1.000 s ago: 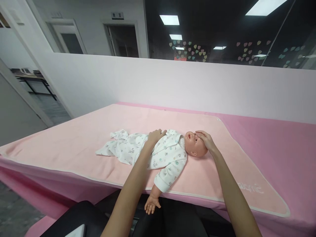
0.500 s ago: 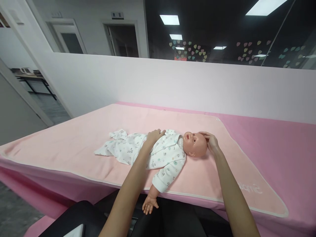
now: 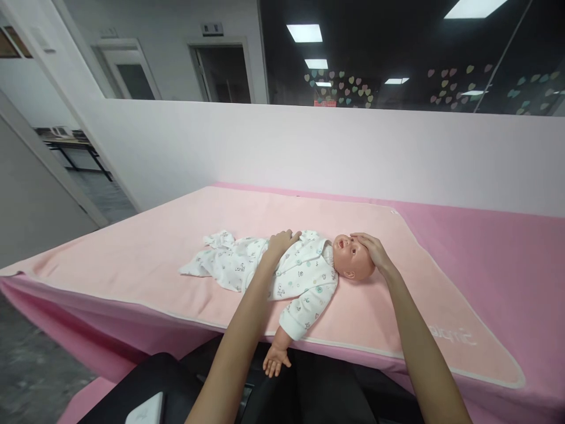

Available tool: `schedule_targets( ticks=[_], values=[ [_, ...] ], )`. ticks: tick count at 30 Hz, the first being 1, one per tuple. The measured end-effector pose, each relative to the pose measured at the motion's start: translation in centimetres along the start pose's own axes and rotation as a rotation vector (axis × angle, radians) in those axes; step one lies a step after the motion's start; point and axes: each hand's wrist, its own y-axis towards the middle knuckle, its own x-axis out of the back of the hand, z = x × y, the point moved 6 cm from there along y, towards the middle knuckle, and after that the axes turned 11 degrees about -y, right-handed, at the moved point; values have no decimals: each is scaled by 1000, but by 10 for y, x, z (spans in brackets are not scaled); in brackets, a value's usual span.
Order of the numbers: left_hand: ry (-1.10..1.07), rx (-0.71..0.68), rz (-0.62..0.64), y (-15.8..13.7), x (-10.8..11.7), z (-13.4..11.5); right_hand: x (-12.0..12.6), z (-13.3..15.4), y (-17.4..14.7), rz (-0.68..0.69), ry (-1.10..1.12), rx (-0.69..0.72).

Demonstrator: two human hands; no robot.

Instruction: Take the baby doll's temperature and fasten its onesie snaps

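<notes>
A baby doll [image 3: 353, 259] lies on its back across the mat, head to the right, dressed in a white printed top [image 3: 304, 277] and trousers [image 3: 229, 265]. One doll arm hangs over the mat's near edge. My left hand [image 3: 282, 241] rests flat on the doll's belly, fingers stretched out. On the crown and forehead of the doll's head lies my right hand [image 3: 373, 247], its fingers extended and not wrapped around anything. The trouser legs look flat at their left ends.
Beneath the doll is a peach mat [image 3: 145, 253] with a white border, over a pink cover [image 3: 507, 265]. A white wall [image 3: 309, 153] with dark glass above it stands behind. A white flat object [image 3: 145, 409] lies at the lower left.
My right hand has slid a little farther over the top of the doll's head towards its forehead. My left hand stays on the belly; the whole view has shifted slightly.
</notes>
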Motion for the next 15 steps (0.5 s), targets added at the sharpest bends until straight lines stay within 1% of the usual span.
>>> schedule_targets(
  ticks=[4,6,8,10,12,13,14,15],
  values=[
    [-14,-2,-16,1,-1,0,5,4,0,3,67,57],
    [-20,2,-19,1,-1,0,8,-1,2,-33,97,63],
    [-24,6,-18,0,-1,1,12,-13,5,-109,135,9],
    [-24,7,-18,0,-2,1,13,-29,8,-176,213,-102],
    [-19,3,-19,0,-2,1,10,-42,9,-177,340,-212],
    [-16,1,-19,0,-2,1,8,-44,9,-167,400,-240],
    [-12,0,-18,0,-2,1,7,-43,9,-167,436,-238],
    [-8,0,-17,0,-2,2,8,-39,9,-176,438,-202]
  ],
)
